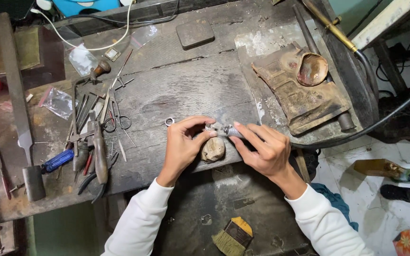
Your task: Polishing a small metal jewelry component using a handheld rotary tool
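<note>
While a long flat file (17, 102) lies along the far left of the worn wooden table (191, 90), a cluster of pliers (96, 156), scissors (115, 118) and a blue-handled screwdriver (57, 161) rests just to its right. A small metal ring (169, 122) lies on the table beside the left hand (182, 144), whose grip is pinched together on the left end of a small silver metal piece (221, 129). This piece is held just above a rounded wooden peg (213, 149) at the table's front edge. The right hand (264, 149) has its grip clamped on the piece's right end. Farther right lies a rusty metal plate (300, 92).
</note>
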